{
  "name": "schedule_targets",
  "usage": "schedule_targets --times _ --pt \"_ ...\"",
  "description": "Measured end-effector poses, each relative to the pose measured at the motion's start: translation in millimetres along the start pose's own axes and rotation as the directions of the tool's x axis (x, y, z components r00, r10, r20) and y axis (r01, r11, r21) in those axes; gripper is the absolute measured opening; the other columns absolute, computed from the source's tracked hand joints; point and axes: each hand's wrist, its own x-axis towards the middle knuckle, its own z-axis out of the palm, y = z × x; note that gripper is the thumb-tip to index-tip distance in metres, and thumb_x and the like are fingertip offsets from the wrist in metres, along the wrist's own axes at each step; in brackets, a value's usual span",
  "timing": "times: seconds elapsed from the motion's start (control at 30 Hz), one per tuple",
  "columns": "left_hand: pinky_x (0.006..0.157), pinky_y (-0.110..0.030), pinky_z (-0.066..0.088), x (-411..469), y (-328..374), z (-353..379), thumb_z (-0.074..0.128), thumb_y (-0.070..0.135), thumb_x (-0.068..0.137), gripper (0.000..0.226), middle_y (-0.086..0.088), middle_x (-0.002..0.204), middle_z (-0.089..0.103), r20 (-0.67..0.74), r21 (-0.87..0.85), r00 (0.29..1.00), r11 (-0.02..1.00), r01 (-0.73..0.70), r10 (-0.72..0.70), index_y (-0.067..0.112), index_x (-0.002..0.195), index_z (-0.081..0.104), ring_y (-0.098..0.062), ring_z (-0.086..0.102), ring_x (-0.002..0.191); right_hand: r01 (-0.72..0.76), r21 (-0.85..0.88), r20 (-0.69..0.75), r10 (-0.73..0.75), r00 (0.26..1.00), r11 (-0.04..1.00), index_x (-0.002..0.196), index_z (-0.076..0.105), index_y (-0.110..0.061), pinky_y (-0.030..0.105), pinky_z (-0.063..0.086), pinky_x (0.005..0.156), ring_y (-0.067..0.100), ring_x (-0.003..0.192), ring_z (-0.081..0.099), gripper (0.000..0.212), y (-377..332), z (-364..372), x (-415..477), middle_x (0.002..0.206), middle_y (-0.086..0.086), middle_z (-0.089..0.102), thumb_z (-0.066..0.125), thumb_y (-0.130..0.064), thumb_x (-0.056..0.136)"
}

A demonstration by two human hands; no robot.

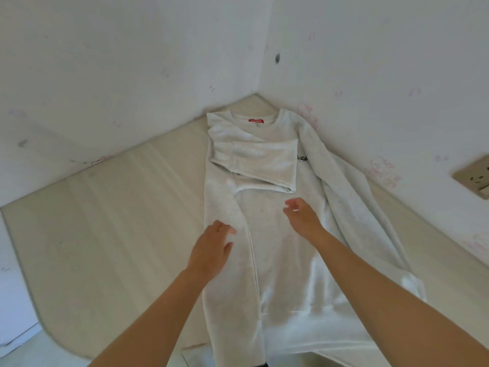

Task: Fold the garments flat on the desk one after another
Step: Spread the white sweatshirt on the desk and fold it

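long-sleeved sweatshirt [267,242] part folded on a pale wooden desk [119,221], both hands above it.

the light grey sweatshirt lies front up in the desk's corner, its neck with a red label [257,120] towards the walls and its hem at the near edge. its left side is turned inward and the left sleeve [259,162] is folded across the chest, beside a small black print [302,158]; the right sleeve [352,197] trails unfolded along the right. the left hand [211,252] is over the folded left edge, fingers relaxed, gripping nothing. the right hand [303,219] is over the middle of the body, fingers loosely curled, holding nothing. contact with the cloth cannot be told. a wall socket [476,176] sits at right.
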Motion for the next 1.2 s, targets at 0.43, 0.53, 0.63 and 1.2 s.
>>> schedule_targets --times 0.43,0.53,0.63,1.2 --pt "0.110 -0.034 0.033 135 -28 -16 0.080 0.027 0.073 0.089 0.010 0.149 0.025 0.028 0.046 0.966 0.966 0.254 -0.255 0.019 0.145 0.028 -0.016 0.034 0.135 0.027 0.136 -0.011 -0.026 1.000 0.990 0.119 0.056 -0.023 0.029 0.046 0.090 0.020 0.099 0.054 0.034 -14 -23 198 0.115 0.004 0.052 0.060 -0.010 0.087" --pt "0.114 -0.035 0.026 141 -36 -16 0.078 0.040 0.073 0.104 0.013 0.158 0.009 0.136 0.131 0.953 0.958 0.255 -0.272 0.023 0.152 0.012 -0.014 0.025 0.142 0.308 0.087 -0.199 -0.286 0.937 0.947 0.113 0.065 -0.015 0.001 0.029 0.091 0.004 0.109 0.047 0.033 -39 -38 209 0.119 -0.004 0.056 0.046 0.002 0.092" --pt "0.118 -0.037 0.009 143 -40 -14 0.067 0.069 0.069 0.120 0.011 0.159 -0.016 0.236 0.350 0.924 0.913 0.207 -0.300 0.027 0.153 -0.008 -0.010 0.001 0.148 0.468 -0.007 -0.340 -0.442 0.830 0.884 0.122 0.062 -0.014 -0.005 0.025 0.086 -0.003 0.100 0.042 0.038 -52 -55 223 0.115 -0.006 0.050 0.040 0.002 0.095" --pt "0.095 -0.041 0.045 298 -16 -26 0.070 0.035 0.083 0.066 -0.012 0.136 0.041 -0.076 -0.187 0.841 0.836 0.515 -0.535 0.023 0.139 0.037 -0.032 0.047 0.120 0.406 -0.553 0.305 -0.277 0.911 0.727 0.149 -0.006 -0.046 0.042 0.004 0.119 0.025 0.147 -0.017 0.056 31 -25 219 0.159 -0.006 -0.020 0.023 -0.049 0.101"
